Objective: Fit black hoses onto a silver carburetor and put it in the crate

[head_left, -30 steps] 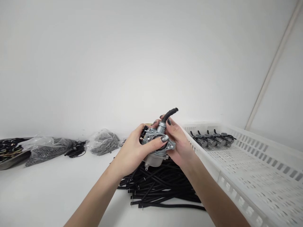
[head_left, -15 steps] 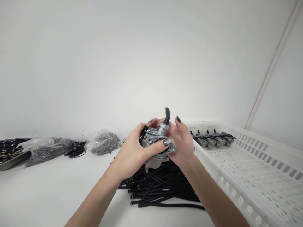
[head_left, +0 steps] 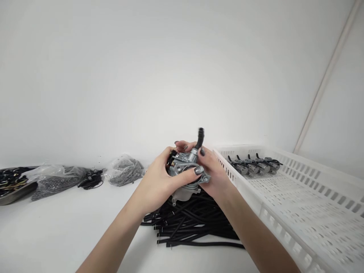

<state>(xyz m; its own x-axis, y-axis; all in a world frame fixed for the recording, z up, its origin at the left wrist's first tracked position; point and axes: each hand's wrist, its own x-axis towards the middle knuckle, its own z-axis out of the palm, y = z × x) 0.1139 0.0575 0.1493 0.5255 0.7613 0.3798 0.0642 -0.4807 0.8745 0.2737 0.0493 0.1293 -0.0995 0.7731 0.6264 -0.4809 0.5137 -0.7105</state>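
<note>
A silver metal carburetor (head_left: 184,191) is held up between my two hands, above a pile of black rubber hoses (head_left: 196,220). From its top rises a short black rubber boot (head_left: 200,137), slightly bent. My left hand (head_left: 163,182) grips the carburetor from the left, its thumb lying across the front opening. Closed around the right and back side is my right hand (head_left: 213,170), with the thumb against the base of the black boot. Parts of its fingers are hidden behind the carburetor.
To the right stands a white perforated plastic crate (head_left: 307,212) with several carburetors (head_left: 253,167) at its far end. At the left lie clear bags of small grey parts (head_left: 123,170), a bundle of black parts (head_left: 90,179) and a metal tray (head_left: 19,192). A white wall rises behind.
My right thumb has come down from a raised position onto the base of the black boot. The carburetor has shifted very slightly left and up in my hands.
</note>
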